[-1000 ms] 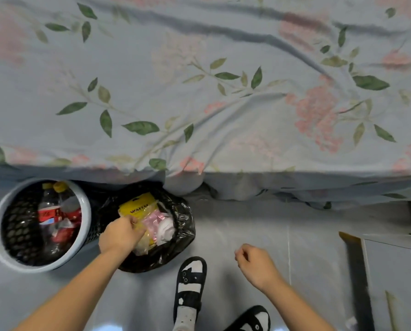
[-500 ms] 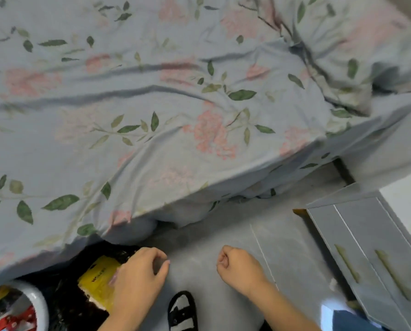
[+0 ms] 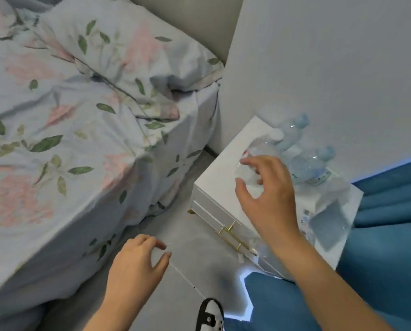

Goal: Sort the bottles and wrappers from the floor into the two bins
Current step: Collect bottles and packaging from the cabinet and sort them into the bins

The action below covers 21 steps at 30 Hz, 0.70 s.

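Note:
A clear plastic bottle (image 3: pixel 261 146) lies tilted on top of a white nightstand (image 3: pixel 214 185). My right hand (image 3: pixel 269 197) hovers over its lower half with fingers spread around it; whether they touch it is too blurred to tell. Behind it, against the wall, stand two clear bottles with pale blue caps (image 3: pixel 292 132) (image 3: pixel 312 163). My left hand (image 3: pixel 137 266) hangs over the grey floor with fingers apart and nothing in it. Neither bin is in view.
A bed with a floral cover (image 3: pixel 56 139) fills the left side, leaving a narrow strip of floor between it and the nightstand. A clear plastic wrapping (image 3: pixel 328 218) lies on the nightstand's right end. Blue fabric (image 3: pixel 378 247) sits at the right. My sandalled foot (image 3: pixel 210 314) is below.
The view has swung right, away from the two bins to the nightstand. My right hand rose from the floor and opened over the clear bottle. My left hand left the black bag.

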Each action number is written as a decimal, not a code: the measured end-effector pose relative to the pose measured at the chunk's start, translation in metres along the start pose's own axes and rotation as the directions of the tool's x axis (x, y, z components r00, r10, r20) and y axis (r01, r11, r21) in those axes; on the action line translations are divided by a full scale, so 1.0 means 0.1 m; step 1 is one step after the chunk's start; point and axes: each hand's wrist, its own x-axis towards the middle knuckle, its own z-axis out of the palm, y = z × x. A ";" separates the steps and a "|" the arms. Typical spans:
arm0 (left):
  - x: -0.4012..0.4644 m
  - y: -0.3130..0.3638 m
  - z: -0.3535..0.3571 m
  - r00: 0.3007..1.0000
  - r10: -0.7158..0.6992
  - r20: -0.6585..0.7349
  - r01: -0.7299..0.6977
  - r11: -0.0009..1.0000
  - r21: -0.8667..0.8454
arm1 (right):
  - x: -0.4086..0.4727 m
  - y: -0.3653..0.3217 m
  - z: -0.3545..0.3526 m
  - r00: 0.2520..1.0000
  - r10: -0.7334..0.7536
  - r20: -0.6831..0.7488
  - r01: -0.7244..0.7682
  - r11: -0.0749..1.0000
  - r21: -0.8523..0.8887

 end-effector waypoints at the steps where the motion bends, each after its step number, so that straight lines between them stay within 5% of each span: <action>1: 0.09 0.18 0.03 1.000 0.017 0.008 -0.016 1.000 -0.009 | 0.17 0.08 -0.18 0.996 -0.001 -0.092 -0.001 1.000 -0.024; 3: 0.27 0.50 0.07 0.998 0.055 0.023 -0.055 0.998 -0.005 | 0.50 0.23 -0.45 0.987 -0.012 -0.158 -0.003 0.996 -0.092; 13: 0.67 1.37 0.10 0.990 0.125 0.062 -0.122 0.991 -0.053 | 1.09 0.84 -0.29 0.939 0.187 0.288 -0.109 0.957 -0.267; 21: 1.12 1.51 -0.19 0.999 0.010 0.037 -0.008 0.997 -0.077 | 0.82 0.91 -0.48 0.964 0.183 0.191 -0.180 0.983 -0.034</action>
